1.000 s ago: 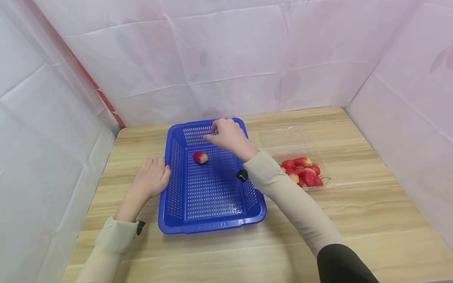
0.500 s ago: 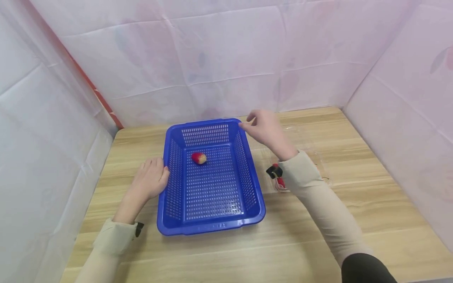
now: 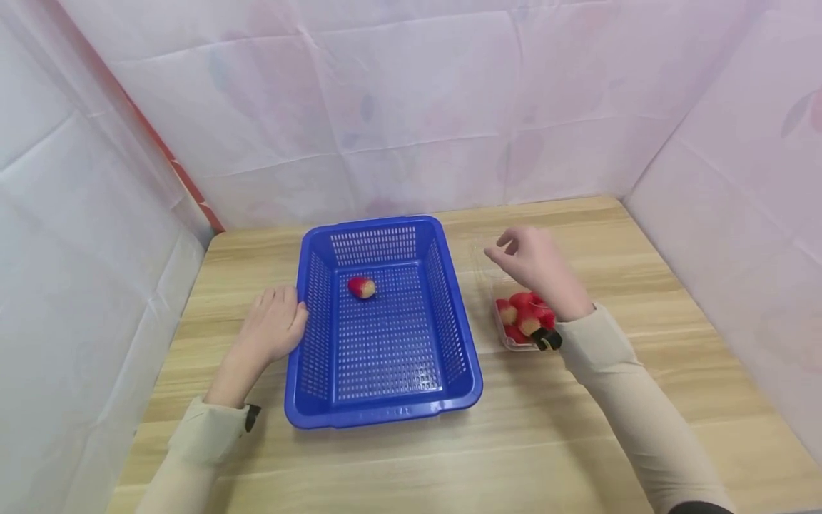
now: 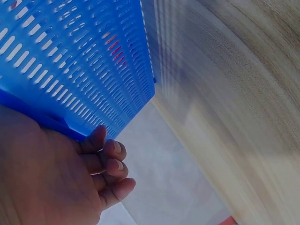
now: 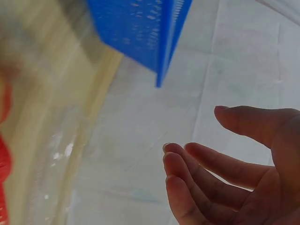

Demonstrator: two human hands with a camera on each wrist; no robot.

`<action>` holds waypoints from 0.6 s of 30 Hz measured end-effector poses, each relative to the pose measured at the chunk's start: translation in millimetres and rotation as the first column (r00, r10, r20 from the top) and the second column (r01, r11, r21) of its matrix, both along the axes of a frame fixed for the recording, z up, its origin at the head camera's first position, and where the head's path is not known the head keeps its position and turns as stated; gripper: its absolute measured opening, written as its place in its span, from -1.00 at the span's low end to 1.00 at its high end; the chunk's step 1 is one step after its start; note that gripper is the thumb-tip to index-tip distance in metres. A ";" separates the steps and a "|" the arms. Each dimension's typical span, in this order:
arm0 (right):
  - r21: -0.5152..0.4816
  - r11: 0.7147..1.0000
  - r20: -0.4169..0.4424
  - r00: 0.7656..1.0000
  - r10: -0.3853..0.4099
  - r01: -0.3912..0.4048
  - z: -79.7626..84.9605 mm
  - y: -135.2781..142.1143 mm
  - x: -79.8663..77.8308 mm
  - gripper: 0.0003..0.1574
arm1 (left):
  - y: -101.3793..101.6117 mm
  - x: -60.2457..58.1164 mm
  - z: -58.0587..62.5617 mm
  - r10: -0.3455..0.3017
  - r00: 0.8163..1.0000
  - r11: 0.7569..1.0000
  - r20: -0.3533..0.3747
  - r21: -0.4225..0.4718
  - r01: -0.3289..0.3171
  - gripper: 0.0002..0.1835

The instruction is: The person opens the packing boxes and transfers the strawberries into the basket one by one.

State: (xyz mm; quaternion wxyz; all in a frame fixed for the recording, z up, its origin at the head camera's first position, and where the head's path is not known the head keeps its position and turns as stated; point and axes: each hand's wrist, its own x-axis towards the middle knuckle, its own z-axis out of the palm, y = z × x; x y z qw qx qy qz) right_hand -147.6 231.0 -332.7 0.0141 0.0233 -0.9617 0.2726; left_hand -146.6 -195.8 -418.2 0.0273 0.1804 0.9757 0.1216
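A blue slotted plastic basket (image 3: 388,410) sits on the table, with one red, pale-ended strawberry-like fruit (image 3: 362,288) on its floor. My left hand (image 3: 272,325) grips the basket's left rim. In the left wrist view its fingers (image 4: 115,187) curl loosely below the rim, and the thumb is out of sight there. Over a clear plastic clamshell box (image 3: 503,270) hovers my right hand (image 3: 536,268), nothing in it, thumb and fingers apart. Several red fruits (image 3: 521,314) fill the box's near half, partly covered by the right wrist. The right wrist view shows an empty gap between thumb and fingers (image 5: 206,187).
The wooden table (image 3: 398,467) is closed in by pale, flower-printed cloth walls (image 3: 411,107) at the back and sides. Wood shows between the basket's right side and the clamshell box. A black strap piece (image 3: 547,338) hangs at the right cuff.
My right hand has moved from over the basket rightward, across its right rim, to above the clamshell box. The left hand, the basket and the fruit in it have stayed put.
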 end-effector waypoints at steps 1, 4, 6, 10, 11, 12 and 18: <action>0.000 1.000 -0.001 1.000 0.003 -0.003 -2.8 3.6 2.0 -0.54 | 0.2 0.0 0.0 0.000 1.000 1.000 0.002 -0.001 0.000 -0.68; -0.007 1.000 0.000 1.000 0.013 -0.013 -11.5 13.2 7.7 -0.60 | 0.7 0.6 0.9 -0.002 1.000 1.000 0.004 0.004 0.002 -0.68; 0.006 1.000 0.012 1.000 0.023 -0.024 -18.5 18.4 12.1 -0.64 | 0.7 1.3 0.7 -0.009 1.000 1.000 -0.006 0.006 0.009 -0.68; 0.027 0.998 0.082 0.995 0.047 -0.050 -34.5 24.1 21.7 -0.66 | -0.2 2.6 0.0 -0.007 1.000 1.000 -0.014 0.015 0.007 -0.71; 0.041 0.998 0.098 0.994 0.050 -0.054 -39.4 25.1 23.8 -0.67 | -0.4 2.7 -0.3 -0.005 1.000 1.000 -0.014 0.016 0.005 -0.72; 0.039 0.998 0.119 0.992 0.053 -0.058 -43.8 25.8 25.7 -0.67 | -0.5 2.7 -0.3 -0.003 1.000 1.000 -0.012 0.018 0.003 -0.72; 0.001 0.999 0.220 0.974 0.045 -0.047 -65.4 26.7 33.8 -0.60 | 0.3 1.5 0.0 -0.002 1.000 1.000 -0.007 0.014 0.002 -0.71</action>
